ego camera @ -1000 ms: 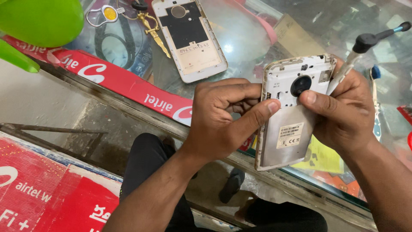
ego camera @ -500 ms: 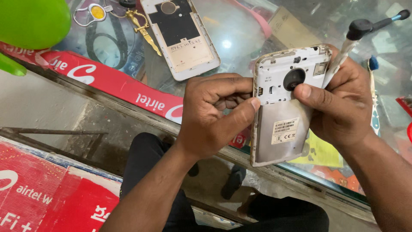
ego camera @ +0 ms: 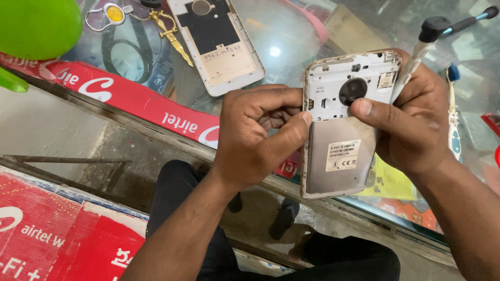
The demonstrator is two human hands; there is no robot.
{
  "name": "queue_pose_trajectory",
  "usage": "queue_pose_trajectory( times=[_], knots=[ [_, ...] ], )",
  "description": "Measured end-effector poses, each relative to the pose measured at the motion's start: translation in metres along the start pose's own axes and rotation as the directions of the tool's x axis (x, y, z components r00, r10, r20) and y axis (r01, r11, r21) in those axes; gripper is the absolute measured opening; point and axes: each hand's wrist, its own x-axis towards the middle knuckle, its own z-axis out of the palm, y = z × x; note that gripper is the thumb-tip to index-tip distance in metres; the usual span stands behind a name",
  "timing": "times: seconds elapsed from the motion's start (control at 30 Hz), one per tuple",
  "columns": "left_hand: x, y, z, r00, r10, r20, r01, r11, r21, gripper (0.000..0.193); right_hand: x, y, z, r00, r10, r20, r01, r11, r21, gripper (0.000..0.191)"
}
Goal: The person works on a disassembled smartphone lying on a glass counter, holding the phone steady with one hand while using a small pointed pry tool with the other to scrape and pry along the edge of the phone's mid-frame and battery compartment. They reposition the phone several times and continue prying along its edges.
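Observation:
An opened phone point(ego camera: 341, 130) with its back cover off is held upright over the counter edge, showing a white inner frame, a round black camera module and a grey battery with a label. My right hand point(ego camera: 411, 119) grips its right side, thumb on the frame near the camera, and also holds a white-shafted screwdriver with a black cap point(ego camera: 424, 47). My left hand point(ego camera: 255, 135) curls against the phone's left edge, thumb tip touching it. The removed back cover point(ego camera: 216, 44) lies inside-up on the glass counter.
The glass counter point(ego camera: 291, 47) has a red banner strip point(ego camera: 135, 101) along its front edge. Keys and a yellow-centred key ring point(ego camera: 112, 14) lie at the back left. A green object point(ego camera: 36, 26) fills the top left corner. A toothbrush point(ego camera: 454, 119) lies at the right.
The phone and both hands have stayed together with only small shifts. My left thumb has slid slightly along the phone's left edge.

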Motion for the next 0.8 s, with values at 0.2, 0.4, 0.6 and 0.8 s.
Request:
queue_pose_trajectory(
  times=[0.2, 0.4, 0.6, 0.8],
  knots=[
    [0.0, 0.001, 0.0, 1.0, -0.013, -0.002, 0.013, 0.999, -0.029, 0.026, 0.0, 0.0, 0.0, 0.998, 0.049, -0.038, -0.048, 0.998, 0.03, 0.021],
    [0.0, -0.002, 0.001, 1.0, -0.017, 0.001, 0.017, 1.0, -0.026, 0.024, 0.001, 0.003, -0.002, 0.999, 0.032, -0.007, -0.032, 0.999, 0.007, 0.018],
    [0.003, -0.007, -0.002, 1.0, -0.022, 0.018, 0.023, 0.998, -0.054, 0.02, 0.003, 0.0, 0.005, 0.996, 0.048, -0.07, -0.046, 0.998, 0.036, 0.03],
    [0.009, -0.007, -0.003, 0.992, -0.115, 0.054, 0.121, 0.983, -0.138, 0.016, 0.002, 0.0, 0.014, 0.99, -0.119, -0.076, 0.107, 0.983, -0.151, 0.032]
  ],
)
